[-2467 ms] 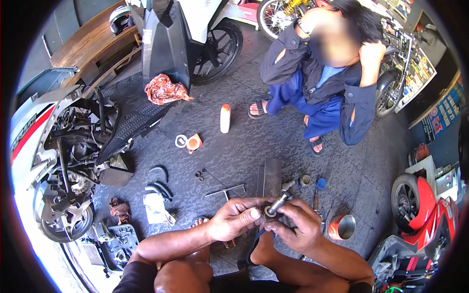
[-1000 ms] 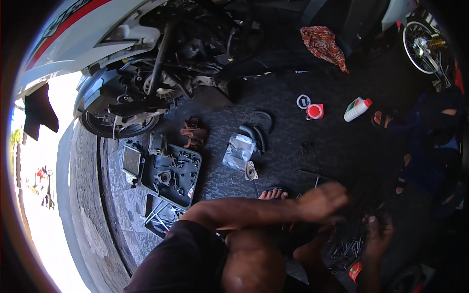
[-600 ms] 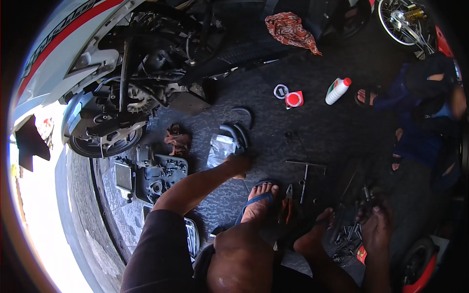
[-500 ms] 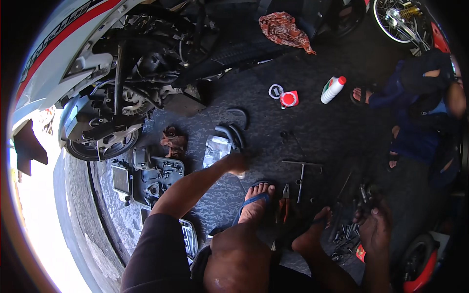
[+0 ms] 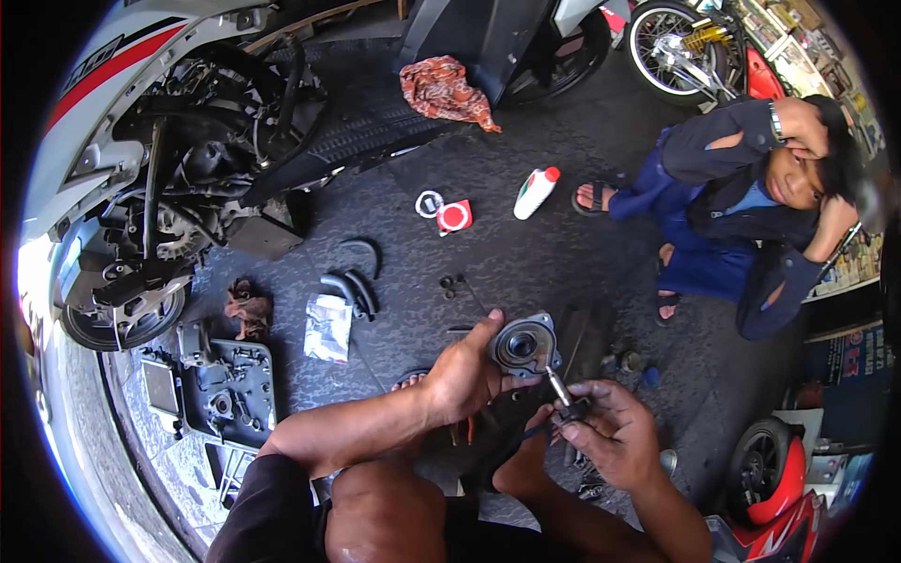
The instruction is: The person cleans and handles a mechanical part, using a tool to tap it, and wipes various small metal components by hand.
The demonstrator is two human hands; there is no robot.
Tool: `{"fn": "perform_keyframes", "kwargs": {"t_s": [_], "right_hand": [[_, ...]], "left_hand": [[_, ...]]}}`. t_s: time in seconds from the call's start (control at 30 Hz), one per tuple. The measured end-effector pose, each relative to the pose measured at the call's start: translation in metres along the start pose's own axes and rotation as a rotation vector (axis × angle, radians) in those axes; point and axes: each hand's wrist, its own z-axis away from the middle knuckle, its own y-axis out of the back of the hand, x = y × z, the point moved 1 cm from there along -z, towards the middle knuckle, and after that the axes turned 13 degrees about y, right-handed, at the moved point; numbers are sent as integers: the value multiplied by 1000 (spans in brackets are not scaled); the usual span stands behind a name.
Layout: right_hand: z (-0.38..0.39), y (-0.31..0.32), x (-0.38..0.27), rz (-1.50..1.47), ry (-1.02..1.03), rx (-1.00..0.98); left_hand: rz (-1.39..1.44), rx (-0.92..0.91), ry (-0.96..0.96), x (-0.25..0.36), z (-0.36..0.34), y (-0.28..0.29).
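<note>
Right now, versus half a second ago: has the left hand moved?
Yes: the left hand moved rightward, away from the silvery packet on the floor it was beside; it now holds a round metal housing.

The head-worn fisheye looks down past a near knee (image 5: 387, 507) onto the floor (image 5: 413, 272).

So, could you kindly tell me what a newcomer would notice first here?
Probably the round metal housing in the person's left hand, near the centre, with a slim shaft in the right hand below and right of it. The partly stripped scooter filling the upper left comes next, perhaps, along with the reddish patterned cloth near the top centre. The squatting co-worker at the right, both arms raised to the head, also stands out.
</note>
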Motion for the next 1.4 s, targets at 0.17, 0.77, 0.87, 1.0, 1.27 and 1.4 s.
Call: {"fn": "perform_keyframes", "kwargs": {"t_s": [0.17, 0.77, 0.87, 1.0, 1.27, 1.4], "right_hand": [[-3, -5, 1, 67, 56, -31], [-6, -14, -5, 119, 138, 32], [-5, -20, -3, 118, 251, 141], [-3, -23, -9, 340, 369, 191], [0, -24, -6, 287, 486, 171], [-2, -28, -9, 313, 562, 177]], "left_hand": [[-96, -107, -58, -14, 0, -9], [-365, -224, -272, -24, 17, -29], [-446, -218, -364, -27, 19, -32], [-542, -178, -482, -22, 25, -41], [-499, -248, -679, -27, 21, -53], [-624, -275, -818, -25, 18, -48]]}}
